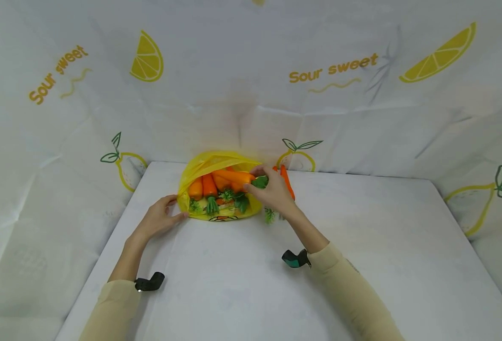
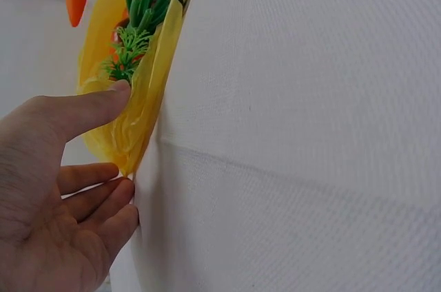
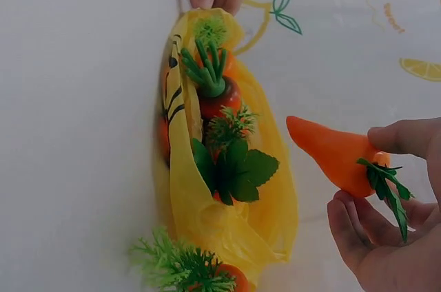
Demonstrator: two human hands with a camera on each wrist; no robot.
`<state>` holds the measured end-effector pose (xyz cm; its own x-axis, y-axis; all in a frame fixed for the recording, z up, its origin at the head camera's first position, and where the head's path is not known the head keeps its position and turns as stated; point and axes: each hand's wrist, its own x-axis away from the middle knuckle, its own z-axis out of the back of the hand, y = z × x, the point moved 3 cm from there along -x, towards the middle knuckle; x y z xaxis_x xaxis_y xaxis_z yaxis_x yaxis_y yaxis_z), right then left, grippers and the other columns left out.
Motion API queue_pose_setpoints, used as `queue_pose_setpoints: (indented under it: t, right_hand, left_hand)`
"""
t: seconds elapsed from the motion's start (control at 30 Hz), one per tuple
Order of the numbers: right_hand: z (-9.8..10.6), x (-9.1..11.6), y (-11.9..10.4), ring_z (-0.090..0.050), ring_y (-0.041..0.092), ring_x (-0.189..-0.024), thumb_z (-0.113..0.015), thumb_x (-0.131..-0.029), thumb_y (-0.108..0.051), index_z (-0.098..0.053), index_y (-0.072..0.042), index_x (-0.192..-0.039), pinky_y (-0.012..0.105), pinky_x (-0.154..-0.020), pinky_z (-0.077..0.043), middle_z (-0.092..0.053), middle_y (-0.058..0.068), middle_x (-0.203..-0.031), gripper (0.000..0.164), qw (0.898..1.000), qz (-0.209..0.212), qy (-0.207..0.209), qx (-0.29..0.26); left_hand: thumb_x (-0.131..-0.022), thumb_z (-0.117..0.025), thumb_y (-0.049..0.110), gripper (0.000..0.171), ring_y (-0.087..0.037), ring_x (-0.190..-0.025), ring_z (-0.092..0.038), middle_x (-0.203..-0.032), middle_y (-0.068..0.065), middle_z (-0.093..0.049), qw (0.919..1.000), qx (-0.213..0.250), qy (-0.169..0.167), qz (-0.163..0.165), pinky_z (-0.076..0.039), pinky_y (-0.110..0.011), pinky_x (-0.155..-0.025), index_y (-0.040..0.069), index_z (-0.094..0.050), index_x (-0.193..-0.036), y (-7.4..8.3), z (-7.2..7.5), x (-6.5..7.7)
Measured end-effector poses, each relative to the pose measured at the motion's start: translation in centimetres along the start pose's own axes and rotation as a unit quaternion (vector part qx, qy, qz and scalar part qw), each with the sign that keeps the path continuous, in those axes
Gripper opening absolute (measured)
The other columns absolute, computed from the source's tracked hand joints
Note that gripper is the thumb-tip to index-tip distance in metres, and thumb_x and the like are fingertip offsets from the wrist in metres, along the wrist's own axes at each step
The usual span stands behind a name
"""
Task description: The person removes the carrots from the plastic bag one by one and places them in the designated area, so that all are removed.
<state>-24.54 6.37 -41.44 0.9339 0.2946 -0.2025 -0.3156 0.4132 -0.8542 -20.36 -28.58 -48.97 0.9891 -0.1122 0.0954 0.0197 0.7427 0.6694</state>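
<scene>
A yellow plastic bag (image 1: 221, 158) lies on the table with its mouth facing me, filled with several toy carrots (image 1: 210, 185) whose green tops (image 3: 207, 71) point outward. At the bag's left edge, my left hand (image 1: 159, 218) holds the plastic between thumb and fingers (image 2: 103, 220). My right hand (image 1: 274, 192) pinches an orange toy carrot (image 3: 337, 158) by its leafy end, between thumb and fingers. The carrot's tip points left, at the bag's mouth. Seen from the right wrist, this carrot hangs apart from the bag's rim.
More carrots (image 1: 288, 182) lie just right of the bag, partly hidden behind my right hand, with feathery green tops (image 1: 270, 215) showing. The white table (image 1: 234, 284) meets a pale lemon-printed cloth (image 1: 234, 94) behind the bag.
</scene>
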Motion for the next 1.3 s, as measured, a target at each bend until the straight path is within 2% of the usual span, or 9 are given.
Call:
queue_pose_setpoints:
  t: [0.3, 0.6, 0.7, 0.77, 0.87, 0.97, 1.13, 1.3]
  right_hand:
    - [3.3, 1.5, 0.5, -0.065, 0.037, -0.129, -0.081, -0.097, -0.018, -0.065, -0.004, -0.134, 0.059, -0.122, -0.046, -0.073, 0.018, -0.132, 0.043, 1.0, 0.005, 0.028, 0.014]
    - [7.0, 2.5, 2.4, -0.061, 0.04, -0.133, -0.08, -0.097, -0.015, -0.064, -0.001, -0.133, 0.06, -0.123, -0.044, -0.071, 0.022, -0.135, 0.041, 0.997, -0.011, 0.073, 0.011]
    - [8.2, 2.8, 3.2, -0.063, 0.039, -0.128, -0.078, -0.098, -0.016, -0.064, -0.001, -0.133, 0.049, -0.111, -0.053, -0.071, 0.022, -0.136, 0.041, 0.996, -0.027, 0.085, 0.022]
    - [8.9, 3.1, 3.7, -0.065, 0.038, -0.123, -0.078, -0.099, -0.017, -0.064, 0.0, -0.133, 0.034, -0.099, -0.058, -0.071, 0.022, -0.136, 0.041, 0.994, -0.036, 0.094, 0.033]
    - [9.7, 3.5, 4.2, -0.066, 0.033, -0.112, -0.078, -0.1, -0.02, -0.063, -0.001, -0.134, 0.017, -0.079, -0.058, -0.07, 0.022, -0.137, 0.042, 0.993, -0.046, 0.101, 0.044]
    - [10.3, 3.9, 4.9, -0.065, 0.03, -0.103, -0.078, -0.1, -0.021, -0.063, 0.0, -0.134, 0.011, -0.072, -0.054, -0.07, 0.022, -0.137, 0.043, 0.991, -0.052, 0.108, 0.054]
    - [11.1, 4.5, 6.3, -0.064, 0.029, -0.103, -0.078, -0.1, -0.02, -0.063, 0.001, -0.134, 0.009, -0.074, -0.051, -0.071, 0.023, -0.135, 0.042, 0.989, -0.059, 0.121, 0.067]
    - [11.8, 4.9, 8.0, -0.061, 0.036, -0.122, -0.076, -0.101, -0.021, -0.062, 0.001, -0.135, 0.031, -0.101, -0.051, -0.069, 0.025, -0.136, 0.043, 0.986, -0.077, 0.128, 0.071]
  left_hand:
    - [-0.101, -0.076, 0.034, 0.08, -0.055, -0.148, -0.051, -0.162, -0.035, -0.048, 1.0, -0.003, 0.0, 0.004, -0.046, -0.065, -0.123, -0.008, -0.042, -0.16, 0.0, 0.0, 0.0]
    - [-0.101, -0.075, 0.033, 0.08, -0.054, -0.148, -0.051, -0.162, -0.036, -0.048, 1.0, 0.0, -0.002, 0.007, -0.046, -0.064, -0.124, -0.009, -0.042, -0.16, 0.2, 0.0, 0.2]
    - [-0.101, -0.075, 0.033, 0.08, -0.054, -0.148, -0.051, -0.162, -0.036, -0.047, 1.0, -0.001, -0.002, 0.006, -0.046, -0.063, -0.124, -0.009, -0.041, -0.16, 0.2, 0.0, 0.2]
    - [-0.101, -0.076, 0.034, 0.081, -0.054, -0.148, -0.051, -0.162, -0.036, -0.047, 1.0, -0.002, -0.002, 0.006, -0.046, -0.063, -0.123, -0.009, -0.041, -0.161, 0.2, 0.0, 0.2]
    - [-0.101, -0.076, 0.034, 0.081, -0.054, -0.149, -0.05, -0.162, -0.036, -0.047, 1.0, -0.002, -0.002, 0.006, -0.046, -0.063, -0.124, -0.009, -0.04, -0.161, 0.2, 0.0, 0.2]
    - [-0.101, -0.076, 0.034, 0.081, -0.054, -0.149, -0.05, -0.163, -0.036, -0.046, 1.0, 0.0, -0.003, 0.006, -0.046, -0.063, -0.124, -0.009, -0.04, -0.161, 0.2, 0.0, 0.2]
    - [-0.101, -0.076, 0.034, 0.081, -0.055, -0.148, -0.051, -0.162, -0.036, -0.047, 1.0, -0.003, -0.001, 0.003, -0.046, -0.064, -0.123, -0.009, -0.041, -0.161, 0.0, -0.1, 0.2]
    - [-0.101, -0.075, 0.035, 0.082, -0.056, -0.146, -0.053, -0.161, -0.037, -0.048, 1.0, -0.006, -0.002, 0.004, -0.047, -0.065, -0.122, -0.009, -0.04, -0.161, 0.1, -0.1, 0.2]
